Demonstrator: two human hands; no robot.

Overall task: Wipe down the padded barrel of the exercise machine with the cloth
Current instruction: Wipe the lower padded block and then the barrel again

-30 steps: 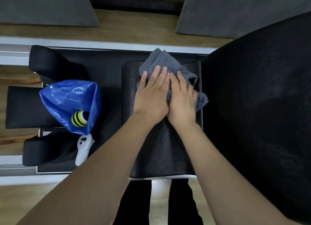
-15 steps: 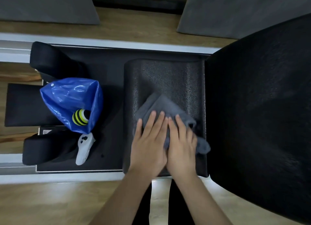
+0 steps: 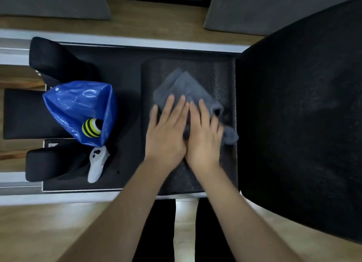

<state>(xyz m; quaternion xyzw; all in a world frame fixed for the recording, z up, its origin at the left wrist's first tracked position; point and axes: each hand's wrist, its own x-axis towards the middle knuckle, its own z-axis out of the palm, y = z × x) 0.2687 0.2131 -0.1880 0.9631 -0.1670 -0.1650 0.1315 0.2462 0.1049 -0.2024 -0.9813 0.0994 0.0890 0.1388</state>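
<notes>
A grey cloth (image 3: 188, 89) lies bunched on the textured black pad (image 3: 223, 171) in the middle of the machine. My left hand (image 3: 166, 132) and my right hand (image 3: 203, 136) rest side by side on the cloth's near half, palms down, fingers stretched out, pressing it onto the pad. One corner of the cloth sticks out to the right of my right hand. The large rounded black barrel (image 3: 303, 124) rises directly right of the pad; the cloth's right corner almost reaches its edge.
Left of the pad sit a blue plastic bag (image 3: 78, 105) holding a yellow-and-black striped ball (image 3: 91, 127), a white controller (image 3: 97, 164), and black shoulder blocks (image 3: 49, 58). Grey mats (image 3: 49, 1) lie on the wooden floor beyond the machine.
Both hands dragged the cloth from the pad's far end to its near edge, then pushed it back away to the middle. The bag, ball and controller have not moved.
</notes>
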